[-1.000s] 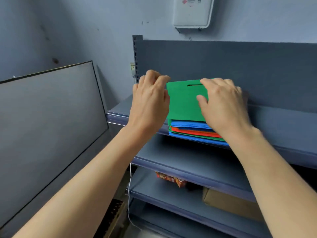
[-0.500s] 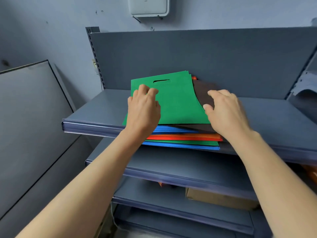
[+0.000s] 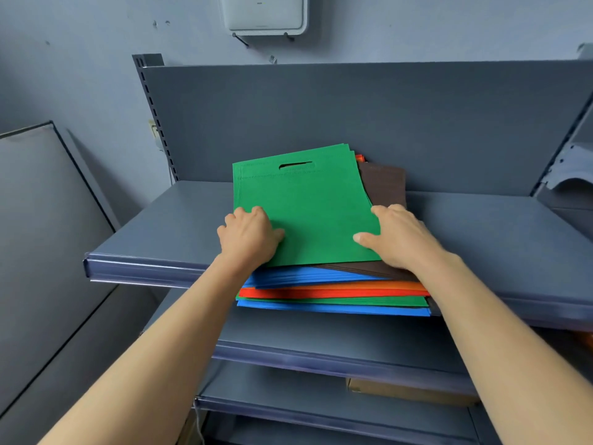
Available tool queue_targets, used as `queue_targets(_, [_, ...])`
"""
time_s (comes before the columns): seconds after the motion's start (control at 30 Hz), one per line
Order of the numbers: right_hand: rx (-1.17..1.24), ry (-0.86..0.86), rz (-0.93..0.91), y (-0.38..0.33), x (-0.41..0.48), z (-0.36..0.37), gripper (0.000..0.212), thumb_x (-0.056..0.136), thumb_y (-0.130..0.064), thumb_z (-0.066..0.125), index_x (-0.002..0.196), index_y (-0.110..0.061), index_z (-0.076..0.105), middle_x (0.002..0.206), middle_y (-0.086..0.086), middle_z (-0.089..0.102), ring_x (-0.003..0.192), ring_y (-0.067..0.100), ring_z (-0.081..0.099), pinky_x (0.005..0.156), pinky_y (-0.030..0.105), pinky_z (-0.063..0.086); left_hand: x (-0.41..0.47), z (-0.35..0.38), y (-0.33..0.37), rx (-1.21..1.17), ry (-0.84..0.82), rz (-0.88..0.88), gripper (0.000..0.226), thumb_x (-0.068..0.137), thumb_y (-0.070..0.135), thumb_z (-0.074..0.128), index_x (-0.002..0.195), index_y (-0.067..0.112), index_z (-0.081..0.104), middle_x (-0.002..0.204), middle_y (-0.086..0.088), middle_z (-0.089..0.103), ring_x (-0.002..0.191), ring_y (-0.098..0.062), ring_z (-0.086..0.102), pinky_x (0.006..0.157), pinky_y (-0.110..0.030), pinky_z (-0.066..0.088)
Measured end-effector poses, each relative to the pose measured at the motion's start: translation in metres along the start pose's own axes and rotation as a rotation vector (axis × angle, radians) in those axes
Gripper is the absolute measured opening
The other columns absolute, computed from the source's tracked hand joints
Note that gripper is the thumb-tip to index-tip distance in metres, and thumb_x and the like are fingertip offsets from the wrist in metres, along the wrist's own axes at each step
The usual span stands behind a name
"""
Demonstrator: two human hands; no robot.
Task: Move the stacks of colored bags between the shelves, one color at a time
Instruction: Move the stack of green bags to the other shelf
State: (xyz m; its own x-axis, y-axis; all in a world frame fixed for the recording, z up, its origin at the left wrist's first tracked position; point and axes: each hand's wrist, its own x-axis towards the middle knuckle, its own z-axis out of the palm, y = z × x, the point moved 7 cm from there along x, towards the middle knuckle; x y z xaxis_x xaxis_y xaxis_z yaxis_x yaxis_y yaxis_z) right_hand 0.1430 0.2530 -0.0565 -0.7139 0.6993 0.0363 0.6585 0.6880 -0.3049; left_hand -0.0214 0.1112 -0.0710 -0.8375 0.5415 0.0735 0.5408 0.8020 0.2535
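A pile of flat colored bags lies on the top shelf (image 3: 160,232), its front overhanging the shelf's edge. The top layer is a stack of green bags (image 3: 308,207) with a cut-out handle at the far end. Beneath it come brown bags (image 3: 385,184), then blue bags (image 3: 305,276), orange-red bags (image 3: 337,290), and more green and blue at the bottom. My left hand (image 3: 248,234) grips the green stack's left edge, thumb on top. My right hand (image 3: 398,236) grips its right edge, thumb on top, fingers curled over the side.
A second shelf (image 3: 321,342) sits just below, and lower shelves follow, one holding a cardboard box (image 3: 401,391). A grey panel (image 3: 41,236) leans at the left. A white wall box (image 3: 264,12) hangs above the shelf's back panel (image 3: 321,117).
The view has risen and shifted so the shelf top shows. Both hands slid from the far part of the pile toward me and now hold the green stack's near side edges.
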Motion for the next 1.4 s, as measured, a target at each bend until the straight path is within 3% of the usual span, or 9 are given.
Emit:
queue_targets(0.27, [0.1,-0.056,0.045,0.001,0.024,0.012,0.083,0.083,-0.045,0.065,0.147,-0.013,0.023,0.149,0.012,0.029,0.132,0.029,0.037,0.105,0.041,0.035,0.026,0.018,-0.023,-0.262,-0.123,-0.101,0.078,0.073,0.059,0.066,0.123,0.005,0.042,0.129,-0.019,0.045,0.115,-0.037,0.046,0.097,-0.045,0.042])
queue_targets(0.47, [0.199,-0.059,0.115,0.005,0.036,0.01,0.087,0.076,-0.036,0.076,0.145,-0.009,0.031,0.149,0.01,0.035,0.133,0.028,0.037,0.106,0.037,0.033,0.025,0.008,-0.011,-0.139,0.007,0.083,0.067,0.082,0.049,0.062,0.133,0.011,0.04,0.137,-0.009,0.029,0.126,-0.031,0.031,0.102,-0.043,0.028])
queue_targets(0.63, [0.202,-0.057,0.171,0.003,0.039,0.009,0.078,0.076,-0.027,0.077,0.14,-0.006,0.037,0.143,0.013,0.042,0.127,0.03,0.044,0.1,0.035,0.038,0.023,0.004,0.005,-0.104,-0.017,0.295,0.052,0.088,0.025,0.06,0.133,0.004,0.044,0.148,-0.005,0.027,0.126,-0.028,0.042,0.104,-0.039,0.035])
queue_targets(0.87, [0.167,-0.052,0.2,-0.007,0.037,0.01,0.066,0.076,-0.028,0.075,0.13,-0.001,0.048,0.139,0.017,0.043,0.125,0.034,0.042,0.102,0.039,0.039,0.018,-0.002,0.007,-0.066,-0.013,0.332,0.046,0.089,0.018,0.059,0.131,0.003,0.048,0.151,-0.003,0.031,0.126,-0.028,0.044,0.099,-0.033,0.036])
queue_targets(1.0, [0.263,-0.002,0.254,-0.004,0.037,0.003,0.061,0.075,-0.018,0.078,0.126,0.002,0.051,0.13,0.016,0.053,0.107,0.028,0.054,0.084,0.028,0.042,0.018,-0.009,-0.001,-0.102,-0.017,0.241,0.04,0.084,0.021,0.067,0.112,-0.002,0.05,0.135,-0.012,0.036,0.103,-0.036,0.053,0.087,-0.04,0.043])
queue_targets(1.13, [0.368,0.003,0.243,-0.011,0.036,0.003,0.055,0.076,-0.005,0.074,0.125,0.003,0.05,0.129,0.015,0.053,0.111,0.029,0.054,0.087,0.032,0.043,0.019,-0.013,-0.02,-0.107,-0.023,0.132,0.025,0.086,0.017,0.064,0.09,0.004,0.043,0.118,-0.016,0.038,0.079,-0.034,0.049,0.072,-0.038,0.042])
queue_targets(1.2, [0.357,-0.015,0.239,-0.016,0.032,0.004,0.045,0.077,-0.003,0.072,0.117,0.003,0.054,0.123,0.016,0.056,0.103,0.028,0.058,0.087,0.035,0.047,0.019,-0.015,-0.028,-0.116,-0.026,0.111,0.013,0.088,0.008,0.055,0.096,0.002,0.047,0.117,-0.017,0.039,0.077,-0.033,0.048,0.072,-0.038,0.043])
queue_targets(1.3, [0.301,-0.034,0.212,-0.026,0.026,0.003,0.04,0.079,-0.002,0.068,0.117,0.005,0.054,0.12,0.015,0.058,0.101,0.027,0.06,0.088,0.038,0.049,0.017,-0.019,-0.035,-0.137,-0.007,0.118,0.034,0.086,-0.005,0.04,0.119,-0.001,0.048,0.122,-0.02,0.039,0.091,-0.038,0.053,0.082,-0.041,0.045])
queue_targets(1.4, [0.213,0.053,0.111,-0.044,0.02,-0.007,0.037,0.081,0.004,0.054,0.118,0.005,0.057,0.118,0.017,0.059,0.097,0.033,0.062,0.085,0.044,0.052,0.007,-0.034,-0.04,-0.17,0.079,0.109,0.043,0.085,-0.01,0.035,0.126,0.0,0.044,0.123,-0.02,0.038,0.095,-0.038,0.052,0.084,-0.043,0.043])
